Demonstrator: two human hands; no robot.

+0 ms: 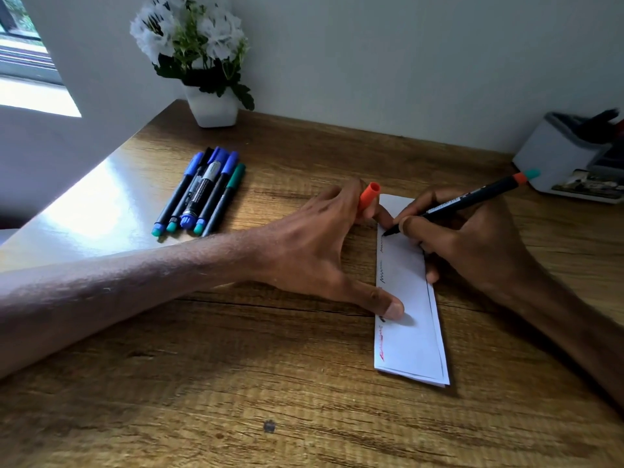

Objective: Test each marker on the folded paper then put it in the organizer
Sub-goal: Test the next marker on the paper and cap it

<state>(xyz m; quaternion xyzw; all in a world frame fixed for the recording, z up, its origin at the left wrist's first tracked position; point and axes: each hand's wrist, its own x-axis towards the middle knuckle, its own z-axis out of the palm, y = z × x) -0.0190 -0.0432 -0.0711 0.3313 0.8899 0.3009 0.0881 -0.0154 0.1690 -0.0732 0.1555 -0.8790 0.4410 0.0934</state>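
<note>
- You sit at a wooden desk (236,383) pushed against a pale wall (371,62), with a window (20,45) at ten o'clock.
- A white pot (212,108) of white flowers stands by the wall at eleven o'clock. In front of it a bunch of capped markers (199,194) lies side by side, well apart from the paper.
- The folded paper (408,332) lies lengthwise at four o'clock from the view's centre. It has a red scribble near its close end and dark ones farther up its left edge.
- Your left hand (314,244) presses its thumb on the paper's left edge, and its fingers pinch an orange cap (368,197) by the far corner.
- Your right hand (472,244) grips an uncapped black marker (472,201) with its tip on the paper's far end. The hand covers the paper's far right edge.
- The organizer (557,157) sits at two o'clock, partly out of frame, with dark things standing in it.
- Your left forearm crosses the desk between you and the marker bunch.
</note>
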